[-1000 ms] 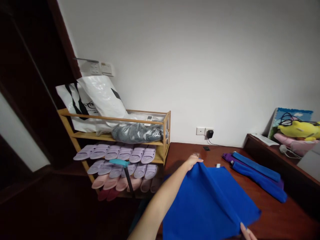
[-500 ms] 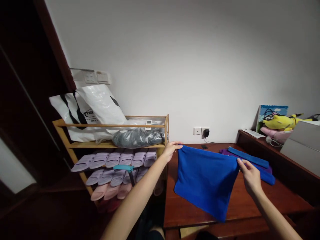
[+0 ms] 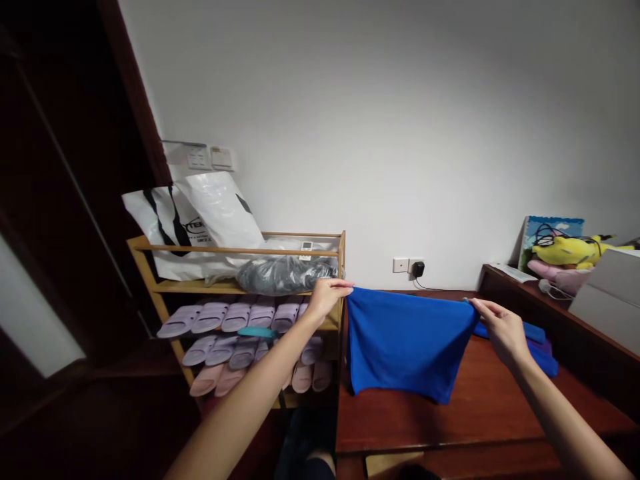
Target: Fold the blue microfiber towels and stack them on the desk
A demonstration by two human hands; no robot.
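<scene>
A blue cloth (image 3: 407, 347) hangs spread out above the reddish-brown wooden table (image 3: 500, 400). Its upper left corner is pinched in my left hand (image 3: 326, 298), and its upper right corner is pinched in my right hand (image 3: 503, 327). The top edge runs nearly straight between the two hands, while the lower edge droops close to the tabletop. Behind my right hand lie folded blue cloths (image 3: 543, 353), with a bit of purple showing; the hanging cloth and the hand hide part of them.
Left of the table stands a wooden shoe rack (image 3: 165, 287) with lilac slippers (image 3: 213, 316) and pink slippers (image 3: 207, 380). On its top are a white bag (image 3: 220, 210) and a plastic-wrapped dark bundle (image 3: 280, 275). A raised ledge (image 3: 500, 280) at right carries a yellow plush toy (image 3: 570, 251) and white boxes (image 3: 610, 287).
The cloth has swung away from me, its lower edge now higher and farther back. Both hands keep hold of its corners, spread slightly wider. The view has shifted a little left.
</scene>
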